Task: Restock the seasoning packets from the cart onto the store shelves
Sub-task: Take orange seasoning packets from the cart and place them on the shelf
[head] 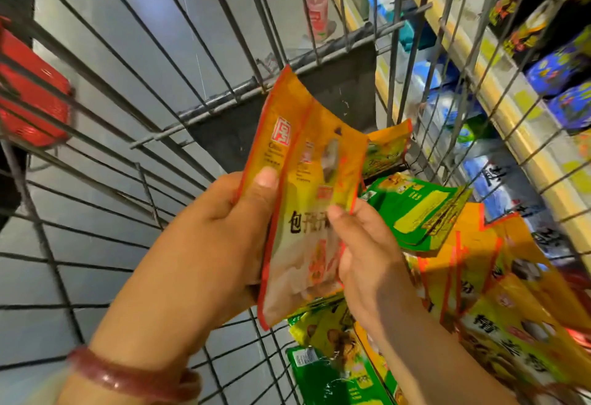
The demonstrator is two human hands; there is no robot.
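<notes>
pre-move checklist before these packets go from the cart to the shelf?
1. Left hand grips the orange packets: ok.
2. Right hand pinches their right edge: ok.
3. Packets squared up: not ok, fanned apart.
4. Exact packet count: cannot tell.
5. Free slot on the shelf: cannot tell, blurred.
6. More stock left in the cart: ok, green packets lie there.

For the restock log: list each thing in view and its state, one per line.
Left hand: grips the orange packets.
Right hand: pinches the orange packets' right edge.
Orange packets: held upright over the cart.
Green packets: lying in the cart.
Cart: partly loaded.
Pink bottle: upright, capped.
</notes>
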